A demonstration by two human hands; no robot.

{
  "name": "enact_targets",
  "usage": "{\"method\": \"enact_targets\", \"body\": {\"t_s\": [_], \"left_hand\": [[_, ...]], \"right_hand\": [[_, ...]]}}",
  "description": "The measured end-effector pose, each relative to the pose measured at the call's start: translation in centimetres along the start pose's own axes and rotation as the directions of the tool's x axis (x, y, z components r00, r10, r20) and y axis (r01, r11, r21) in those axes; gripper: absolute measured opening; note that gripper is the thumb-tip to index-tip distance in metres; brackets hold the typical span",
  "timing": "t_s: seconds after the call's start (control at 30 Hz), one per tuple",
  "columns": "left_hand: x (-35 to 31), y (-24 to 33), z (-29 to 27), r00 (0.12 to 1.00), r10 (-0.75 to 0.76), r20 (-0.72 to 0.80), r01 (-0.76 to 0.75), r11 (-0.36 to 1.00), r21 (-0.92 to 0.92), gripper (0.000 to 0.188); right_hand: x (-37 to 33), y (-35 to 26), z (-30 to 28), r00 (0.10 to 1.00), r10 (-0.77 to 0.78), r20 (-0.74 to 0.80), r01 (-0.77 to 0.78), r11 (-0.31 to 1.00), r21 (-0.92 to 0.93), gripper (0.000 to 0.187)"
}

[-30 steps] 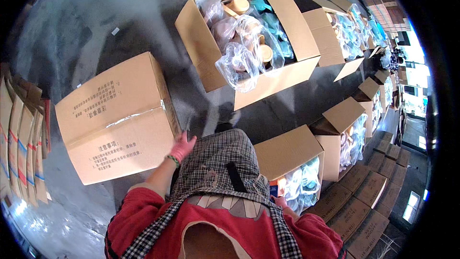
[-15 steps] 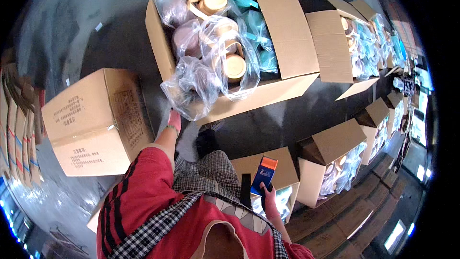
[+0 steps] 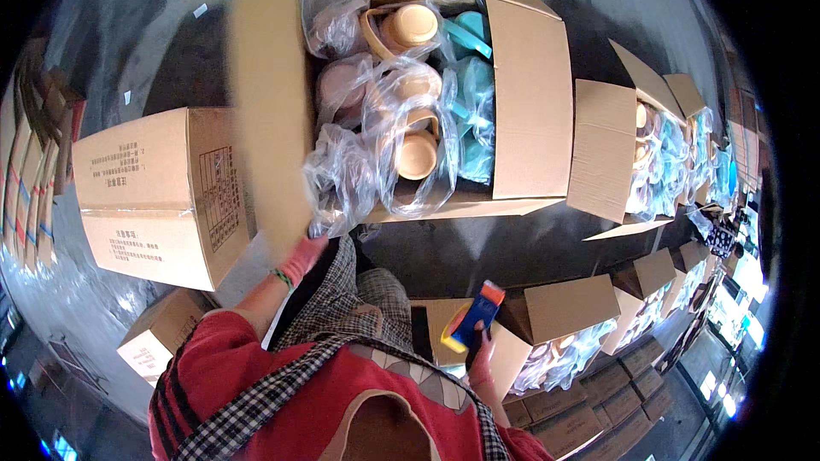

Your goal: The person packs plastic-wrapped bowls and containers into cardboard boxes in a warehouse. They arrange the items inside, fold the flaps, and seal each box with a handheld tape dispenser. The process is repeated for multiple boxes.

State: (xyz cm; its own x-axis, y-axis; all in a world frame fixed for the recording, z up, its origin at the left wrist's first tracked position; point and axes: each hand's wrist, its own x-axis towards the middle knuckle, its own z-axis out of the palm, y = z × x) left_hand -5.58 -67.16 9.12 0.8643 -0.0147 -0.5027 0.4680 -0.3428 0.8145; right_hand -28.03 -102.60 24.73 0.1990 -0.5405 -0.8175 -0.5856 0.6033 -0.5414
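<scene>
The right hand [image 3: 482, 362] is wrapped around a blue tool [image 3: 480, 314]. The left hand [image 3: 301, 263] is at a raised flap [image 3: 272, 102], grip unclear; beyond it stands the box [image 3: 530, 107] of cups [image 3: 418, 156].

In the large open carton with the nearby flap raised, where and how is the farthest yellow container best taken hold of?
Grip the loop handle, probably from above and slightly left: it sticks out left of the yellow container, and the open carton's walls block a low approach. Avoid catching the clear plastic beside it.
</scene>
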Motion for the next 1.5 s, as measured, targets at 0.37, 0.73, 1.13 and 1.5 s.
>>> {"method": "enact_targets", "body": {"t_s": [0.37,0.73,1.13,1.5], "left_hand": [[5.6,10.2,6.9,0.939,-0.039,0.341,-0.302,0.381,0.874,0.040],[11.7,10.8,14.1,0.943,0.223,-0.246,0.127,0.443,0.888,0.064],[2.9,-2.1,7.5,0.816,-0.540,-0.207,0.074,0.453,-0.888,0.051],[-14.1,18.6,1.7,0.929,0.149,0.340,0.287,0.291,-0.913,0.070]], "right_hand": [[13.9,-18.7,13.4,0.860,-0.498,0.107,0.492,0.867,0.081,0.032],[29.9,-22.4,17.3,0.798,-0.591,0.119,0.568,0.803,0.181,0.032],[28.5,-23.2,17.9,0.786,-0.600,0.150,0.607,0.795,-0.001,0.032],[28.6,-24.6,17.1,0.731,-0.647,0.217,0.681,0.677,-0.277,0.037]]}}
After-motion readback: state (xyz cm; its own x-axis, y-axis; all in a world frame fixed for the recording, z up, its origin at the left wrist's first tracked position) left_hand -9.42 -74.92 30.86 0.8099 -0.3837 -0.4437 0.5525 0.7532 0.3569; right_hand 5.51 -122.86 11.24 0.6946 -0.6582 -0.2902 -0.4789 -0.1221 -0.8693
